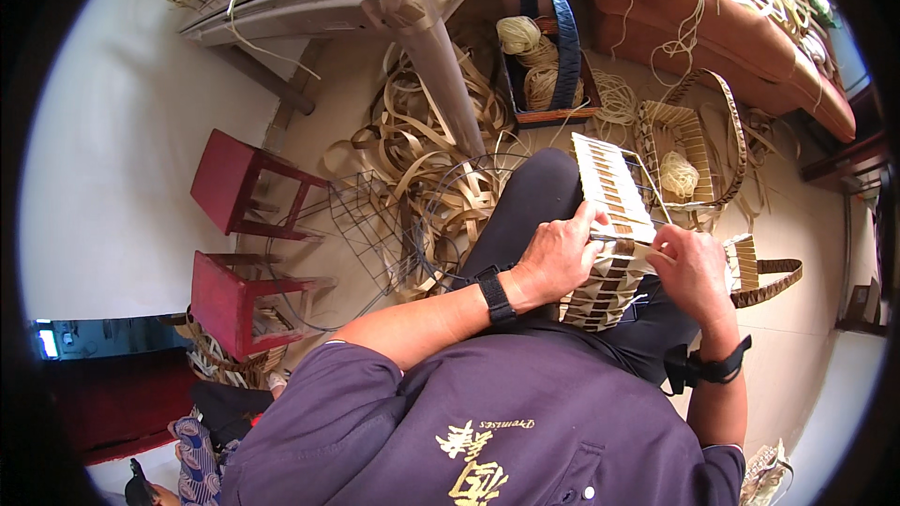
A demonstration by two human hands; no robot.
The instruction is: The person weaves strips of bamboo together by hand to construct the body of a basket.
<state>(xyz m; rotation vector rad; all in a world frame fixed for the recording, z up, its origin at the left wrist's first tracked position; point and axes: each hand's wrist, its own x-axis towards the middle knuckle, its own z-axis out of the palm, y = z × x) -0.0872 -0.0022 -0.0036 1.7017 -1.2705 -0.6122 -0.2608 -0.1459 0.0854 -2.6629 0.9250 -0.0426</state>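
A half-woven basket (614, 187) of cream strands and brown flat strips rests tilted on my lap, against my raised knee. My left hand (553, 260) is closed at its near corner, thumb and forefinger pressed together by a thin dark rod (607, 238) whose kind I cannot make out. Across the same edge, my right hand (692, 267) pinches a pale weaving strand (662, 197) that runs up along the basket's side. The fingertips hide where the strand meets the rim. Both wrists wear black straps.
Two red stools (234, 183) stand left, beside a black wire frame (366, 225). Loose tan strips (441, 112) heap under the grey table (412, 9). A basket with a blue handle (565, 37), another woven basket (708, 131) and a brown sofa (694, 14) lie beyond. Another person shows at lower left.
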